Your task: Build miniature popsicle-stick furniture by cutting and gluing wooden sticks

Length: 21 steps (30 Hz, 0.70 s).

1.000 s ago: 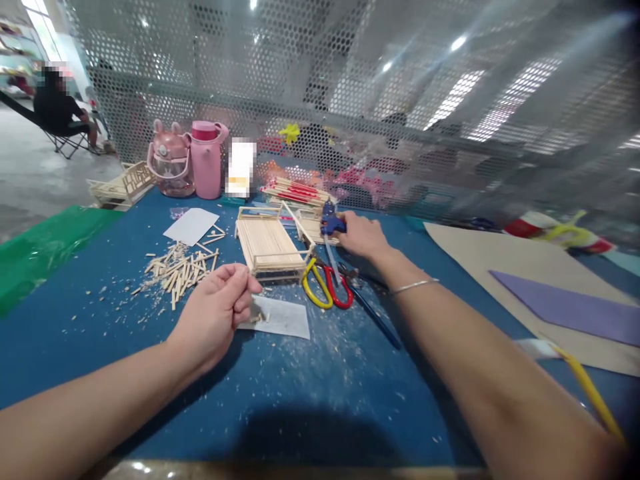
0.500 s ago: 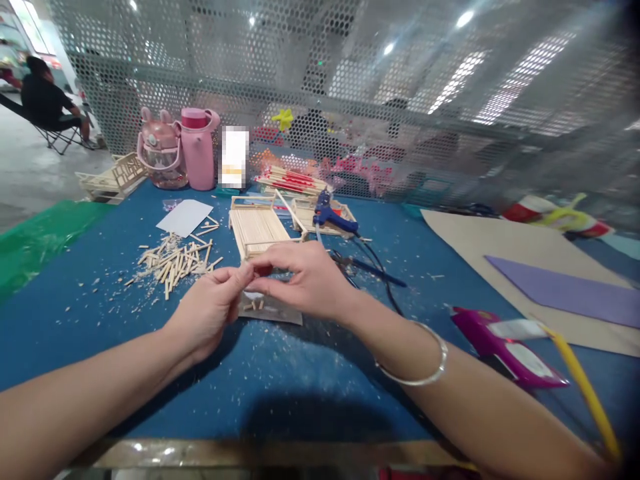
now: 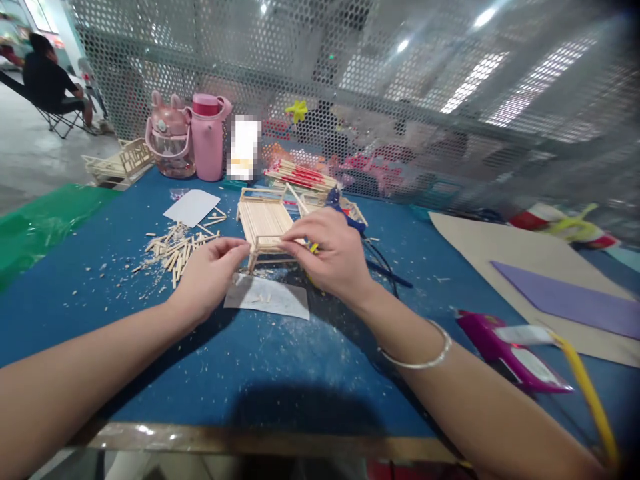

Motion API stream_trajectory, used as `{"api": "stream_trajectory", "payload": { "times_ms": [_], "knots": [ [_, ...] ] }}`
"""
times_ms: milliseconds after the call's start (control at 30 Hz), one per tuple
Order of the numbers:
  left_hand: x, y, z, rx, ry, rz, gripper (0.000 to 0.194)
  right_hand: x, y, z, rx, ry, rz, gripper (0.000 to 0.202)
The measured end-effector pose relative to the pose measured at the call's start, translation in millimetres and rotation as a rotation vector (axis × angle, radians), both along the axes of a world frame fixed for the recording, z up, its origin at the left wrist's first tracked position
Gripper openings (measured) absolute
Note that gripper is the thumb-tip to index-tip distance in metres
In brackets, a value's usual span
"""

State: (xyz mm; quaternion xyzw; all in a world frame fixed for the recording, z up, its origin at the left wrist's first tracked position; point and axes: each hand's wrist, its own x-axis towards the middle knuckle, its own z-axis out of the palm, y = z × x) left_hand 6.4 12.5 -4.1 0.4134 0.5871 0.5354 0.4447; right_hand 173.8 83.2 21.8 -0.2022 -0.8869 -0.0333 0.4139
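Observation:
A small bed-like frame of wooden sticks [image 3: 265,220] stands on the blue table. My left hand [image 3: 213,273] is at its near left corner, thumb and forefinger pinched together; whatever they may hold is too small to make out. Over the frame's near right end, my right hand [image 3: 333,253] has its fingers closed in a pinch, and what is between them cannot be made out. A pale sheet [image 3: 267,297] with a few tiny stick pieces lies in front of the frame. Short cut sticks [image 3: 183,253] are heaped beyond my left hand.
Behind stand two pink bottles [image 3: 207,143]. A blue glue gun [image 3: 350,217] and stick bundles [image 3: 303,175] lie past my right hand. Cardboard [image 3: 470,243], a purple sheet [image 3: 560,293] and a magenta tool [image 3: 510,350] are at right. A person [image 3: 47,77] sits far left.
My hands were together in front of the frame and have moved apart, the right one going right. The pale sheet and the frame's near end are now uncovered. The view has shifted slightly.

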Motion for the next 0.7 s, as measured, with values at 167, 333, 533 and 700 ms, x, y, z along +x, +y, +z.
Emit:
{"api": "stream_trajectory", "payload": {
  "times_ms": [167, 333, 533, 700],
  "knots": [
    [-6, 15, -4.0, 0.102, 0.476, 0.052, 0.024, -2, 15, -6.0, 0.029, -0.078, -0.059, 0.012],
    [-6, 18, -11.2, 0.15, 0.604, -0.014, 0.021, -7, 16, -16.3, 0.049, -0.12, -0.042, 0.012],
    [-7, 20, -13.9, 0.181, 0.621, -0.014, 0.016, -8, 20, -22.0, 0.134, -0.102, -0.031, 0.015],
    [-8, 22, -15.2, 0.196, 0.619, -0.004, 0.013, -9, 21, -25.4, 0.16, -0.122, -0.067, 0.016]
  ]
}}
